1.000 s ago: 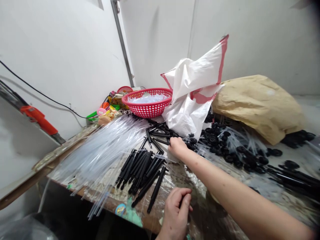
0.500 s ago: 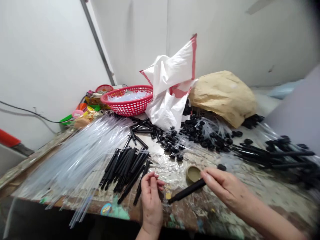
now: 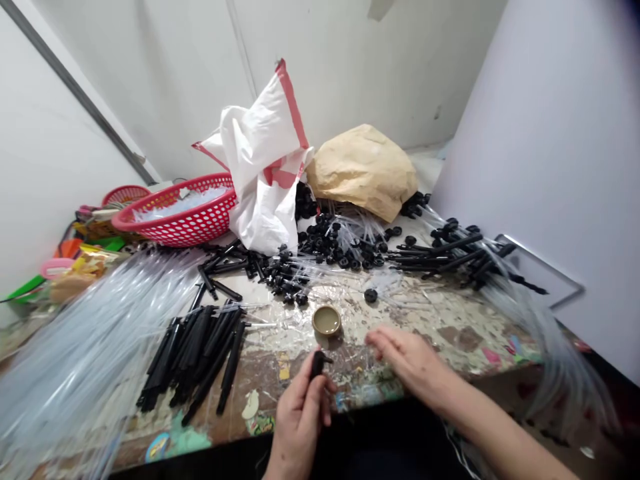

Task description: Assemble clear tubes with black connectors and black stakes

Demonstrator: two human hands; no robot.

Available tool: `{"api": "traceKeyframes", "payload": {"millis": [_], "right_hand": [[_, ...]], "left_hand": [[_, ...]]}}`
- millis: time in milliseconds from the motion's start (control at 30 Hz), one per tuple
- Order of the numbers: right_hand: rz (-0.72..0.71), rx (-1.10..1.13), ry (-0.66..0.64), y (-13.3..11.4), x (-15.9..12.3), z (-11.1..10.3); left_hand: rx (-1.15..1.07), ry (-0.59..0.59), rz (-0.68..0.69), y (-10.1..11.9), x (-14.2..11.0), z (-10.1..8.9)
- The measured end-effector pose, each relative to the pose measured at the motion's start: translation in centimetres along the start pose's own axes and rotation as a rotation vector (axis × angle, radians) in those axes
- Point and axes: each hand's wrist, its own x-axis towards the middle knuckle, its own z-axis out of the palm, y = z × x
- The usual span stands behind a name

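Observation:
My left hand (image 3: pixel 304 407) is closed round a black plastic tube (image 3: pixel 319 364), whose upper end with a small side nub sticks out above the fingers. The rest of the tube is hidden by the hand. My right hand (image 3: pixel 410 363) hovers to the right with its fingers loosely stretched out, and nothing shows in them. Between and beyond the hands stands a small round bowl (image 3: pixel 327 321) with liquid in it. A black disc-shaped piece (image 3: pixel 371 295) lies past the right fingertips. Left of my left hand lies a pile of black tubes (image 3: pixel 210 350).
Long clear plastic tubes (image 3: pixel 95 333) cover the table's left side. A red basket (image 3: pixel 200 223), a white sack (image 3: pixel 265 173) and brown paper (image 3: pixel 365 170) stand at the back. Black round pieces (image 3: pixel 345 243) lie before them. Black tubes with clear hoses (image 3: pixel 445 253) lie on the right.
The view has swung to the right. The black tube has passed from my right hand to my left, which has closed on it. My right hand has let go.

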Motion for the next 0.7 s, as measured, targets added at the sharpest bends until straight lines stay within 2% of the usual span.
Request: {"api": "traceKeyframes", "payload": {"millis": [67, 100, 200, 267, 367, 533, 600, 700], "right_hand": [[-0.054, -0.115, 0.179, 3.3, -0.3, -1.2], [-0.069, -0.181, 0.229, 4.8, -0.4, -1.5], [-0.061, -0.324, 0.249, 7.9, -0.4, -1.4], [-0.054, -0.345, 0.238, 8.5, -0.3, -0.9], [-0.051, -0.266, 0.242, 7.5, 0.2, -0.5], [-0.023, 0.018, 0.06, 3.1, 2.3, -0.4], [-0.11, -0.009, 0.028, 1.5, 3.6, 0.1], [-0.282, -0.245, 0.044, 0.0, 5.3, 1.1]], "left_hand": [[-0.065, 0.075, -0.061, 0.6, 0.4, -0.1], [-0.092, 0.094, -0.079, 0.9, 0.6, -0.1], [-0.148, 0.099, -0.091, 1.2, 1.2, 0.0], [-0.153, 0.097, -0.094, 1.4, 1.6, 0.0], [-0.148, 0.107, -0.081, 1.6, 2.3, -0.3], [-0.153, 0.142, -0.058, 1.7, 3.3, -1.3], [-0.167, 0.148, -0.06, 1.4, 3.4, -1.5], [-0.181, 0.123, -0.064, 1.0, 3.3, -1.7]]}}
